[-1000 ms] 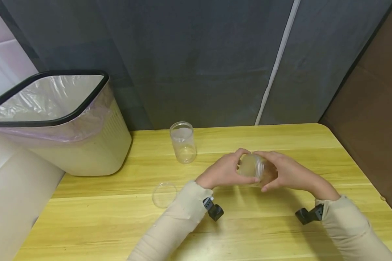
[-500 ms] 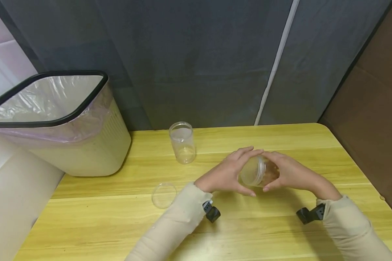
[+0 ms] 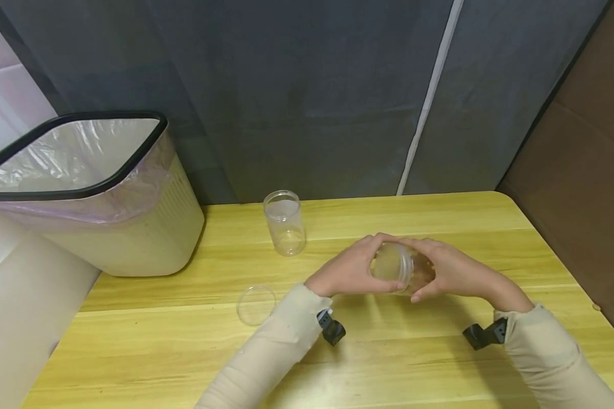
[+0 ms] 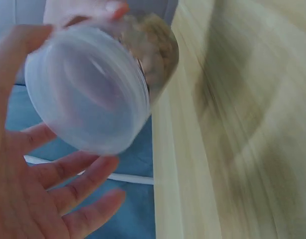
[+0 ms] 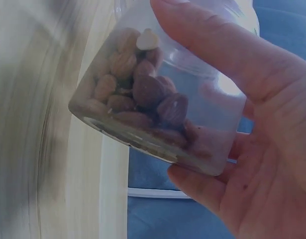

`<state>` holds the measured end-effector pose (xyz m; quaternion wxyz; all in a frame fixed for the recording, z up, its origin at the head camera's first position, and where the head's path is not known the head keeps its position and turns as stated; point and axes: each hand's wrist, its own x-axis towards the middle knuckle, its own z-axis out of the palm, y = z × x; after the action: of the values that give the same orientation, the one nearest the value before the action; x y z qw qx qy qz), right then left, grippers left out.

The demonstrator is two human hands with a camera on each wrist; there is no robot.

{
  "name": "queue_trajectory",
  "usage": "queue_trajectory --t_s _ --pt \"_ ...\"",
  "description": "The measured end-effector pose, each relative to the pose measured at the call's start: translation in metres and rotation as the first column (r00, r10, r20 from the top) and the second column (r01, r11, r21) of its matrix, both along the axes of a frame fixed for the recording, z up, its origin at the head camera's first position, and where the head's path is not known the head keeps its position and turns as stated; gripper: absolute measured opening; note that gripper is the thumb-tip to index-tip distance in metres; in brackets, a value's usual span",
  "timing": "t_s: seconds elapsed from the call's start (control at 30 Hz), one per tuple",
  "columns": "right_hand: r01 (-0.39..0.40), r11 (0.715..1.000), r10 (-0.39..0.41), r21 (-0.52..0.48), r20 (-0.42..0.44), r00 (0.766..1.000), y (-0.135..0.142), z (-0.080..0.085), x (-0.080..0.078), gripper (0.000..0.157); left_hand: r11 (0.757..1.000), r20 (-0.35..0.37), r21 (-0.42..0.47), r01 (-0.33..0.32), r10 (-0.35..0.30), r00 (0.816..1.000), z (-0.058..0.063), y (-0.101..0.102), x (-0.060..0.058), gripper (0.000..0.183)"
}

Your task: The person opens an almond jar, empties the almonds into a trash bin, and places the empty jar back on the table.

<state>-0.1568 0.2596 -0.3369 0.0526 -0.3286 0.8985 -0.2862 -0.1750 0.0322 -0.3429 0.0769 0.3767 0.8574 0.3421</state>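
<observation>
A clear plastic jar [image 5: 143, 94] of brown nuts lies tilted on its side between my hands, above the table. Its frosted screw lid [image 4: 88, 92] faces left. In the head view my left hand [image 3: 350, 270] curls around the lid, fingers on the far side and thumb on the near side. My right hand [image 3: 457, 272] grips the jar's body, thumb across the near wall, as the right wrist view shows. Some of the left fingers look spread beside the lid in the left wrist view.
An upright clear jar [image 3: 285, 224] stands near the table's back edge. A clear round disc [image 3: 256, 305], perhaps a lid, lies beside my left sleeve. A lined waste bin [image 3: 138, 238] stands at the left. Dark cloth [image 3: 297, 102] hangs behind the table.
Half a second ago the left fingers and thumb were spread away from the lid; now they have closed around it again. The right hand keeps its grip on the jar.
</observation>
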Motion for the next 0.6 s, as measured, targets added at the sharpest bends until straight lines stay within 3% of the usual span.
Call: queue_trajectory --t_s 0.17,0.3,0.37,0.43,0.53,0.6 --pt "0.001 1.0 -0.001 -0.001 0.045 0.999 -0.0011 -0.0005 0.0007 0.101 0.998 0.084 -0.024 -0.056 0.058 0.995 -0.002 -0.0005 -0.0012 0.069" --pt "0.025 1.0 -0.025 -0.005 0.054 0.998 -0.0001 -0.0013 0.0 0.102 0.998 0.066 -0.042 -0.05 0.053 0.996 -0.0037 -0.0011 -0.0005 0.086" --pt "0.036 0.999 -0.035 -0.009 0.054 0.998 0.001 -0.0012 -0.0002 0.102 0.999 -0.006 -0.035 -0.007 0.007 1.0 -0.0042 -0.0017 -0.0002 0.096" --pt "0.044 0.999 -0.043 -0.003 0.049 0.998 0.0022 -0.0007 0.0 0.103 0.998 -0.117 -0.038 0.049 -0.053 0.992 -0.0047 -0.0027 -0.0004 0.103" --pt "0.05 0.999 -0.05 0.009 0.047 0.998 0.0031 0.0007 0.001 0.103 0.992 -0.29 -0.06 0.114 -0.127 0.949 -0.0044 -0.0034 -0.0007 0.106" --pt "0.05 0.999 -0.051 0.02 0.046 0.998 0.0028 0.0015 0.0018 0.103 0.987 -0.349 -0.078 0.137 -0.156 0.924 -0.0036 -0.0039 -0.0006 0.103"
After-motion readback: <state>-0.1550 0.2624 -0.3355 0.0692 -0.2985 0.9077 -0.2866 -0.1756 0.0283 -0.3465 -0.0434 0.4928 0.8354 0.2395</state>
